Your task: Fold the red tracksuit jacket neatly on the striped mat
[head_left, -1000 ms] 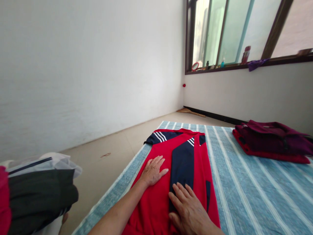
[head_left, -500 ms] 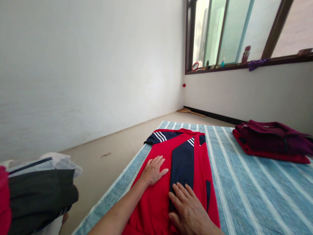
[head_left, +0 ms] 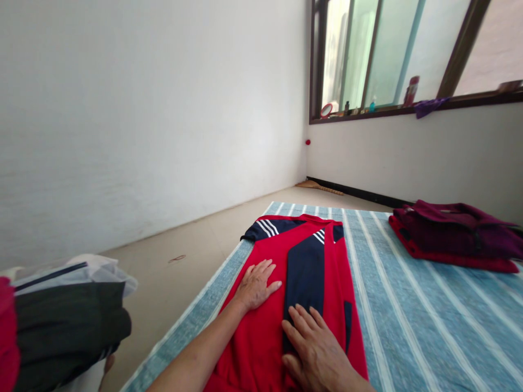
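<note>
A red and navy jacket (head_left: 341, 283) with white stripes lies on a blue striped sheet (head_left: 408, 321). One navy sleeve (head_left: 306, 267) is folded inward and runs down the middle of it. My left hand (head_left: 255, 286) rests flat on the red cloth left of that sleeve, fingers stretched out. Nearer to me, my right hand (head_left: 312, 345) lies palm down over the sleeve's lower end, its fingers slightly spread. Both hands are open and grip nothing. The other sleeve's striped part (head_left: 261, 228) sticks out at the upper left, and my forearms cover part of the jacket's lower portion.
A folded stack of maroon and red clothes (head_left: 457, 234) sits on the sheet at the right. Dark and white clothes (head_left: 69, 321) are piled at the lower left. A broom (head_left: 318, 187) lies in the floor corner. Bottles (head_left: 411, 91) and a purple cloth (head_left: 430, 107) are on the windowsill.
</note>
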`<state>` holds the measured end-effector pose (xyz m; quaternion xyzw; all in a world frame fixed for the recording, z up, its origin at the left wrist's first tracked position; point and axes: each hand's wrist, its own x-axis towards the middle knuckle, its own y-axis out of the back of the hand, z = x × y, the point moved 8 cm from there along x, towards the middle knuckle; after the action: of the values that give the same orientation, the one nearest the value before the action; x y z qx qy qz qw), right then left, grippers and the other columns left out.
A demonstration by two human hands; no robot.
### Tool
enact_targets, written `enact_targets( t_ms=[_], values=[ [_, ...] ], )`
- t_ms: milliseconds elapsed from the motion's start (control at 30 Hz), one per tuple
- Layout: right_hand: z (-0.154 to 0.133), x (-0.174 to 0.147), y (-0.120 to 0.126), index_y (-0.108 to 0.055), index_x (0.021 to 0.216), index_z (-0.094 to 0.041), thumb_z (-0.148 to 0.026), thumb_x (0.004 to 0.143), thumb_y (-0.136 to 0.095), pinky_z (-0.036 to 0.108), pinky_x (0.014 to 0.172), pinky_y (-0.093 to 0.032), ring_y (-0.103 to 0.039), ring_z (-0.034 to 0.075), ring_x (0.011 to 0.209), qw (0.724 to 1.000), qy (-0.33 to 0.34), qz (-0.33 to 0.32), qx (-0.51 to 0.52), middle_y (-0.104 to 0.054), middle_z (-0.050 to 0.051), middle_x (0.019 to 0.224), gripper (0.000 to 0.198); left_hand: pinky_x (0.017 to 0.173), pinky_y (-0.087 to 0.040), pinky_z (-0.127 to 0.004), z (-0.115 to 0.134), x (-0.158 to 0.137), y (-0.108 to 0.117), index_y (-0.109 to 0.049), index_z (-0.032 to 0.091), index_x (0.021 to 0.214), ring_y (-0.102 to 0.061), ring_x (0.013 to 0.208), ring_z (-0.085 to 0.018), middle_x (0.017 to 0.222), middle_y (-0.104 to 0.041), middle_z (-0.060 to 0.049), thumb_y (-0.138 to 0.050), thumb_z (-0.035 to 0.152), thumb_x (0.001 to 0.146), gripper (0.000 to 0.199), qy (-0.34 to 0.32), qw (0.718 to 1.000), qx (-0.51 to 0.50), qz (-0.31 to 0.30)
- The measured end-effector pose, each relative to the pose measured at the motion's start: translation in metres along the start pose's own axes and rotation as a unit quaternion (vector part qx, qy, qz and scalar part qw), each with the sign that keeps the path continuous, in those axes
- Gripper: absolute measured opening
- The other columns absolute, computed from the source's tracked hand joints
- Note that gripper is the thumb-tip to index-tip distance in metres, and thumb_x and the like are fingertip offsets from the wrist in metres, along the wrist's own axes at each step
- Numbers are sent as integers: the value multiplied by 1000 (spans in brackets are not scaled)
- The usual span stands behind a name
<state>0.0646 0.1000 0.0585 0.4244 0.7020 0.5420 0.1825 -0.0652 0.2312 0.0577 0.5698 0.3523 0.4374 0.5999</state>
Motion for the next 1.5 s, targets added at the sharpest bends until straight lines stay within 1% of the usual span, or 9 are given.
enact_targets(
  t_ms=[367,700,1000,1333,1500],
  values=[
    [0,-1,-1,-50,133,-24,-54,90,-44,50,108,-28,-35,28,132,1000,2,6,-7,-41,11,142,53,112,-21,-46,-2,-1,-2,-43,22,136,-30,137,-23,147,-38,-9,-38,56,89,58,-2,1000,-3,3],
    [-1,-2,-1,-48,134,-25,-54,91,-43,49,109,-25,-32,28,134,1000,1,1,4,-39,10,144,53,112,-20,-46,-2,0,-2,-43,22,136,-30,137,-23,146,-39,-8,-39,56,89,58,-4,1000,-2,8],
    [-2,-2,1,-48,134,-24,-47,90,-49,48,110,-25,-33,27,133,1000,2,14,-3,-40,10,143,50,112,-20,-45,-2,0,-2,-43,22,136,-30,137,-22,146,-39,-8,-39,55,89,57,-5,1000,-3,10],
    [-2,-3,2,-49,133,-24,-42,89,-51,48,110,-26,-34,27,133,1000,2,15,-5,-40,11,143,48,112,-19,-46,-2,0,-2,-43,22,136,-30,137,-23,147,-38,-8,-38,56,89,58,-5,1000,-8,9],
    [-2,-2,2,-49,133,-23,-44,90,-50,47,110,-26,-34,27,133,1000,1,17,-5,-41,10,143,48,112,-20,-46,-1,0,-1,-44,22,136,-30,137,-23,147,-38,-8,-38,56,89,58,-5,1000,-7,7]
  ],
)
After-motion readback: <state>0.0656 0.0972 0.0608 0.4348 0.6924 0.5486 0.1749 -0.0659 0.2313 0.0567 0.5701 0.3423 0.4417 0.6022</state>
